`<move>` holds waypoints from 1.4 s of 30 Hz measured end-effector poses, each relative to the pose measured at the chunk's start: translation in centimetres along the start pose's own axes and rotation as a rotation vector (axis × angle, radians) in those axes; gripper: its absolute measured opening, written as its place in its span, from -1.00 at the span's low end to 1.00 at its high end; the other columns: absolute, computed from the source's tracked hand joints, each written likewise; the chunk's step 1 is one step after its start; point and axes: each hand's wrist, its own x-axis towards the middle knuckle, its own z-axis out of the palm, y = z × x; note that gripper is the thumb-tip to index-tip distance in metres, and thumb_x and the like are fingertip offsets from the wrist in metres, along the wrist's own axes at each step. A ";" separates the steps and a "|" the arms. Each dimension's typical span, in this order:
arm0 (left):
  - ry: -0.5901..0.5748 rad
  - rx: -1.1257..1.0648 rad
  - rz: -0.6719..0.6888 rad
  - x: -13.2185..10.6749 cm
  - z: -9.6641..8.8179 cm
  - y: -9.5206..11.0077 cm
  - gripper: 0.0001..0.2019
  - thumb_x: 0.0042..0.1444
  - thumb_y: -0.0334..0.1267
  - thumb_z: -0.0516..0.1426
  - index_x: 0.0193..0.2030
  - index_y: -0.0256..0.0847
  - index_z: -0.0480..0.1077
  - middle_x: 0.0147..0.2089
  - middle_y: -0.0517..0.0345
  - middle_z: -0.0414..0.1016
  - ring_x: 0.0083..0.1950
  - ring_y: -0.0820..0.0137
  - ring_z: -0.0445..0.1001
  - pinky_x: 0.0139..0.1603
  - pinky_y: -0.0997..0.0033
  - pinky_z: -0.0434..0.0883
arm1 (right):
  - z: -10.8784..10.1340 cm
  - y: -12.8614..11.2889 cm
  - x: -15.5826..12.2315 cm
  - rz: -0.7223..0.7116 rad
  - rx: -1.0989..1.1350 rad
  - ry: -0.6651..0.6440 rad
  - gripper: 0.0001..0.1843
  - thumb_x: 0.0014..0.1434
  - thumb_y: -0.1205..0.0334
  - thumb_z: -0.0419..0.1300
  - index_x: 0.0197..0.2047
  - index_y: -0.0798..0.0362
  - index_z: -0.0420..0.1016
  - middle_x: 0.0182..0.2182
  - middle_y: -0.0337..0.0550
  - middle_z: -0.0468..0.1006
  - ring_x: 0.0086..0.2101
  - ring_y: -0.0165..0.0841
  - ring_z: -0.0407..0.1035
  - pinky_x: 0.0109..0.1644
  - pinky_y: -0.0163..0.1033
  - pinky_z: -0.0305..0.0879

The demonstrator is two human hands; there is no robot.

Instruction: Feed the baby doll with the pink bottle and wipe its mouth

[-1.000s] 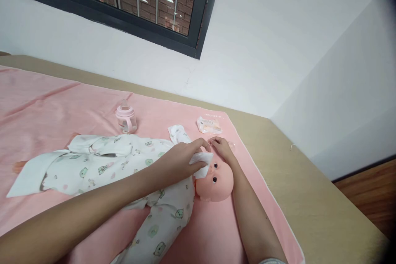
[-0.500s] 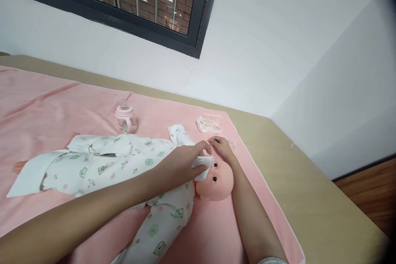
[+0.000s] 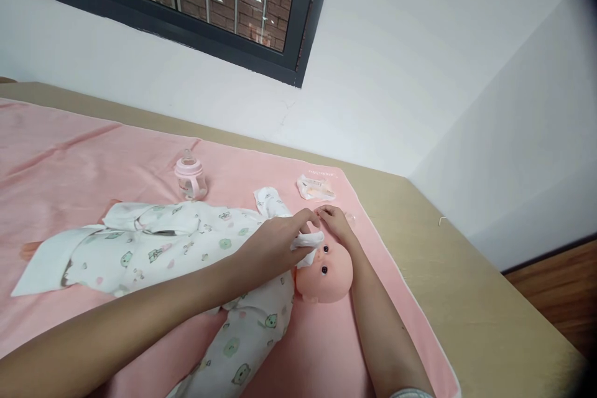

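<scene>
A baby doll (image 3: 326, 277) in a white printed romper (image 3: 186, 242) lies on a pink blanket (image 3: 69, 155), its head to the right. My left hand (image 3: 275, 242) presses a white wipe (image 3: 308, 241) against the doll's face, fingers closed on it. My right hand (image 3: 333, 222) rests on the far side of the doll's head, fingers curled against it near the wipe's edge.
A small pink baby bottle (image 3: 189, 175) stands behind the doll. A crumpled clear packet (image 3: 316, 187) lies near the blanket's far right corner. The blanket covers a tan table (image 3: 466, 273) set against white walls; a dark-framed window is above.
My left hand has bunched the wipe and drawn it slightly up the doll's face. My right hand has barely moved.
</scene>
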 end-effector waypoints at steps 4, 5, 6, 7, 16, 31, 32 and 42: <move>0.014 0.024 -0.007 0.1 0.1 -0.3 -0.76 0.08 -0.32 0.04 -0.09 -0.04 0.27 -0.23 0.29 0.49 -0.31 0.37 0.44 -0.37 0.48 0.21 | 0.0 -0.2 -0.1 -0.006 -0.002 0.001 -0.71 0.04 0.05 0.14 -0.33 0.09 0.51 -0.28 -0.09 0.58 -0.25 -0.32 0.43 -0.08 -0.20 0.32; 0.018 0.028 -0.008 0.2 0.1 -0.3 -0.76 0.07 -0.33 0.04 -0.09 -0.05 0.27 -0.23 0.28 0.49 -0.31 0.37 0.44 -0.37 0.48 0.22 | 0.0 -0.2 -0.1 -0.008 -0.005 0.002 -0.71 0.04 0.05 0.14 -0.33 0.09 0.51 -0.28 -0.09 0.58 -0.26 -0.32 0.43 -0.08 -0.20 0.31; 0.020 0.030 -0.009 0.2 0.1 -0.4 -0.76 0.07 -0.33 0.05 -0.09 -0.05 0.28 -0.22 0.27 0.49 -0.30 0.36 0.44 -0.36 0.48 0.22 | 0.0 -0.3 -0.1 -0.010 -0.007 0.002 -0.71 0.04 0.04 0.14 -0.33 0.09 0.51 -0.28 -0.09 0.58 -0.26 -0.32 0.42 -0.09 -0.20 0.31; 0.019 0.032 -0.010 0.3 0.1 -0.4 -0.75 0.07 -0.33 0.05 -0.09 -0.05 0.28 -0.21 0.27 0.49 -0.29 0.36 0.44 -0.36 0.48 0.22 | 0.0 -0.3 -0.2 -0.010 -0.007 0.000 -0.71 0.04 0.04 0.14 -0.33 0.09 0.51 -0.29 -0.09 0.58 -0.27 -0.32 0.42 -0.09 -0.20 0.31; 0.096 0.075 0.039 0.1 -2.5 -0.1 -0.82 0.15 -0.31 0.01 -0.10 -0.05 0.21 -0.31 0.29 0.44 -0.34 0.37 0.40 -0.37 0.48 0.18 | 0.1 -0.3 -0.1 -0.017 -0.015 0.011 -0.69 0.03 0.03 0.14 -0.35 0.10 0.52 -0.36 -0.13 0.56 -0.33 -0.35 0.40 -0.13 -0.21 0.30; 0.077 0.153 0.100 0.2 -6.2 -2.0 -0.83 0.11 -0.20 0.06 -0.26 -0.12 0.09 -0.39 0.30 0.27 -0.43 0.41 0.25 -0.39 0.50 0.12 | -2.7 -15.5 -6.2 -0.325 0.043 -0.064 -0.74 0.10 0.06 0.22 -0.16 -0.03 0.52 -0.10 -0.12 0.51 -0.12 -0.32 0.41 0.02 -0.17 0.34; 0.061 0.147 0.110 0.2 -6.3 -1.9 -0.84 0.11 -0.22 0.06 -0.26 -0.13 0.10 -0.39 0.30 0.29 -0.43 0.42 0.25 -0.40 0.50 0.12 | -2.1 -16.9 -7.2 -0.397 0.025 -0.093 -0.75 0.11 0.08 0.21 -0.14 -0.05 0.52 -0.10 -0.12 0.51 -0.10 -0.32 0.40 0.04 -0.17 0.34; -0.015 0.110 0.162 0.2 -6.8 -1.5 -0.81 0.10 -0.16 0.08 -0.17 -0.14 0.37 -0.16 0.17 0.49 -0.17 0.29 0.43 -0.18 0.39 0.30 | 1.5 -20.2 -10.3 -0.568 -0.335 -0.134 -0.85 0.16 0.09 0.18 -0.26 -0.08 0.53 -0.07 -0.15 0.50 -0.04 -0.28 0.38 0.09 -0.11 0.28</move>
